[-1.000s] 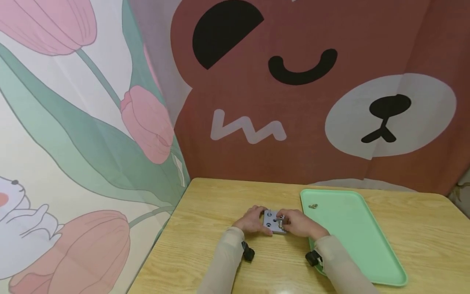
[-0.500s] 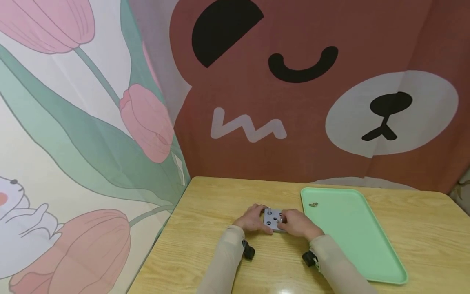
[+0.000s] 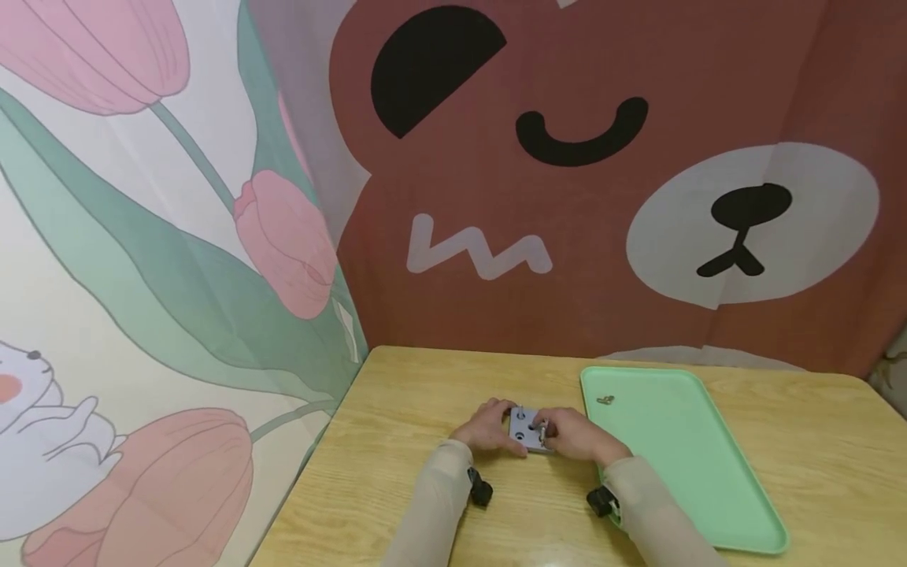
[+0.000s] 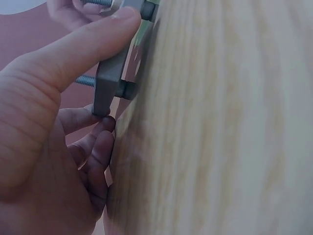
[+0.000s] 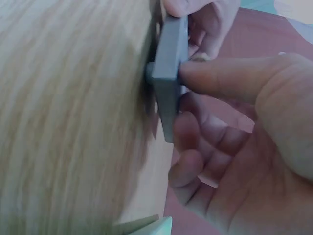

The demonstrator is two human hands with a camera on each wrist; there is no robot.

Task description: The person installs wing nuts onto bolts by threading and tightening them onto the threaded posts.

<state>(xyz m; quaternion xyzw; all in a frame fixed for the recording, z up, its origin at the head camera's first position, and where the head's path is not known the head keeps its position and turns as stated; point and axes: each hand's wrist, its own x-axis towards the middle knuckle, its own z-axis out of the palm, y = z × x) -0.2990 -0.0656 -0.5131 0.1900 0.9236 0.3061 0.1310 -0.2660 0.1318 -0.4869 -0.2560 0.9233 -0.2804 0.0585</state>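
A grey metal plate (image 3: 525, 439) with round holes lies level, close over the table. Threaded bolts pass through it, such as a bolt (image 4: 86, 80) whose dark head shows on the underside. My left hand (image 3: 489, 429) grips the plate's left edge, thumb on the near side and fingers beyond. At the right side, my right hand (image 3: 575, 435) curls thumb and fingers around an upright bolt (image 3: 543, 431). A small brass-coloured nut (image 5: 199, 57) shows just past the right thumb, partly hidden by the fingers; its exact shape I cannot tell.
A light green tray (image 3: 680, 457) lies on the wooden table (image 3: 397, 394), right of the plate and partly under the right forearm. Small brass-coloured pieces (image 3: 605, 400) sit in its far left corner. Printed cloth (image 3: 453, 315) hangs behind the table.
The right fingers closed in over the bolt half a second ago and are now drawn back slightly, so it shows again. My left hand and the plate stay in place.
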